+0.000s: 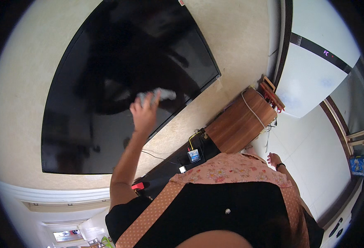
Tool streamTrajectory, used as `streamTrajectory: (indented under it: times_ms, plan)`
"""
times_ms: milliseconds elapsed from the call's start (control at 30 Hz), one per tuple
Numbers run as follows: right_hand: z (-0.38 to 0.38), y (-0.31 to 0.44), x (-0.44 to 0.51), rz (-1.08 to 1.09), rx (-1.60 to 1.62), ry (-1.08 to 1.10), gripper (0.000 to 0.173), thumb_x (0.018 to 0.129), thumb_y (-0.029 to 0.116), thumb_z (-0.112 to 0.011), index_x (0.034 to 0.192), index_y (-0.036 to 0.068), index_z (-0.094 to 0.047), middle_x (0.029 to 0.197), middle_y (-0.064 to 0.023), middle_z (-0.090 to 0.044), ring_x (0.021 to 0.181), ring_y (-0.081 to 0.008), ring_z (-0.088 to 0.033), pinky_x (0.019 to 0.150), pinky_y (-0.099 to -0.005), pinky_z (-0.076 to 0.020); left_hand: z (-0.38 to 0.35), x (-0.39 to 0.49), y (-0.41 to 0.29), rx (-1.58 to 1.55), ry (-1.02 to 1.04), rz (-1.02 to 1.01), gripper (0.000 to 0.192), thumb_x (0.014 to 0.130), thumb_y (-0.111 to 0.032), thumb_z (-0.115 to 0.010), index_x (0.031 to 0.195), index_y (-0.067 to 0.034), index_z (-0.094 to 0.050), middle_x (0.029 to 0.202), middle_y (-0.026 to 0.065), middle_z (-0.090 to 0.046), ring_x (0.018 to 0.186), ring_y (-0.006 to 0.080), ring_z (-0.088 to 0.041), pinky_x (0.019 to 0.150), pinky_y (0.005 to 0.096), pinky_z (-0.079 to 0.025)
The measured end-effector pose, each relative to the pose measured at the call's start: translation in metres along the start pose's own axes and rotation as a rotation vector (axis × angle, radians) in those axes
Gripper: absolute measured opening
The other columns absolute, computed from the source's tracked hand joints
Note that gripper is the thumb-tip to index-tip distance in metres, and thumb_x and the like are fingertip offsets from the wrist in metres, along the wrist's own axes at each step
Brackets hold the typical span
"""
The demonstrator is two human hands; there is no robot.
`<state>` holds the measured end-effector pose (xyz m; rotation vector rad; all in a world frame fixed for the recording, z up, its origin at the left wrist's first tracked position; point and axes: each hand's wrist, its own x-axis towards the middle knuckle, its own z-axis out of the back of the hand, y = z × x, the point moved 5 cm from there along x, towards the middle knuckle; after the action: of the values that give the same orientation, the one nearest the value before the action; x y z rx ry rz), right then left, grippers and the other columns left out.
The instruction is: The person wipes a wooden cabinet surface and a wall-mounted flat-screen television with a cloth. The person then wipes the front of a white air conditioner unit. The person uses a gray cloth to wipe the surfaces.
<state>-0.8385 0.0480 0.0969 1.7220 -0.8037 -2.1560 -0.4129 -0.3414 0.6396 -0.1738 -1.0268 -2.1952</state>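
Note:
My left hand [144,114] is raised to a large black flat-screen television [123,62] on the wall. Its fingers press a grey cloth [166,94] against the screen, near the lower edge. Down at my right side hangs my right hand [274,160], fingers loosely curled, with a dark band on the wrist and nothing seen in it. A dark reflection covers much of the screen. I wear an apron with a floral top [228,169] over black clothing.
Below the television stands a cabinet with a wood-grain top [242,119], a grey cable across it. A small box [193,155] with a yellow cable and a red object [137,186] lie on its black part. A white refrigerator [312,77] stands at the right.

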Motion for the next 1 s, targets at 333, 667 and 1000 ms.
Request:
streamTrajectory:
  times_ms: [333,667,1000]
  plan:
    - [0.010,-0.042,-0.025,-0.121,-0.097,0.043,0.045,0.104,0.042,-0.045,0.106,0.001,-0.061,0.084,-0.0143,-0.066,0.068,-0.0254,-0.061,0.059,-0.0409,-0.0512,0.014,0.173,-0.098,0.009,-0.330,-0.004,0.056,0.089,-0.016,-0.059,0.144,-0.026,-0.056,0.136,0.0007,-0.053,0.118,0.0327,-0.049,0.091,0.0512,-0.041]
    - [0.008,-0.007,0.035,0.014,0.117,-0.039,0.048,0.105,0.049,-0.043,0.113,0.006,-0.063,0.092,-0.0090,-0.068,0.072,-0.0183,-0.061,0.058,-0.0332,-0.0467,-0.055,0.012,-0.068,-0.070,-0.065,-0.258,0.057,0.087,-0.017,-0.065,0.143,-0.026,-0.059,0.138,0.0000,-0.052,0.123,0.0300,-0.049,0.096,0.0494,-0.041]
    - [-0.004,-0.030,0.001,-0.080,-0.029,-0.045,0.042,0.104,0.039,-0.052,0.100,-0.001,-0.067,0.078,-0.0081,-0.064,0.067,-0.0212,-0.058,0.058,-0.0358,-0.0488,0.031,0.202,-0.089,-0.002,-0.490,0.007,0.046,0.088,-0.019,-0.060,0.134,-0.025,-0.066,0.132,-0.0023,-0.055,0.114,0.0307,-0.050,0.089,0.0474,-0.036]
